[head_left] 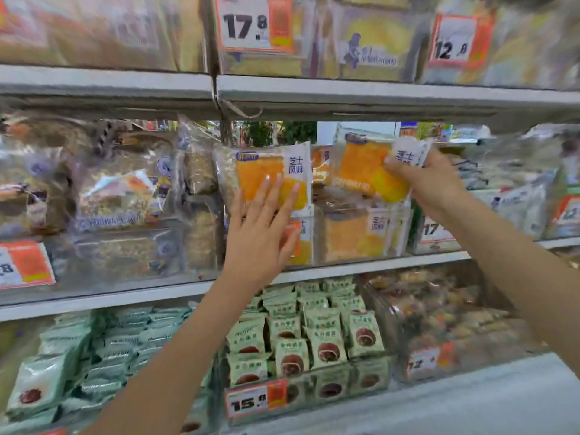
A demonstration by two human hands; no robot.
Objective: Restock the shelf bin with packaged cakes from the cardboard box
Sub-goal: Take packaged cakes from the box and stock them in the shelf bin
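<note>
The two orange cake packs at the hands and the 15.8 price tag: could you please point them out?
Left cake pack (pixel 257 174): head view, orange cake face.
Right cake pack (pixel 361 167): head view, orange cake face.
15.8 price tag (pixel 248 402): head view, printed digits.

There is just the one view, from the camera on my head. It faces straight into the store shelving from close up, tilted slightly downward, so the middle shelf (pixel 345 268) sits about level with my eyes. My two forearms reach up into the picture from its bottom edge. The wide lens bends the shelf edges and takes in three tiers at once; the edges of the picture are blurred.
</note>
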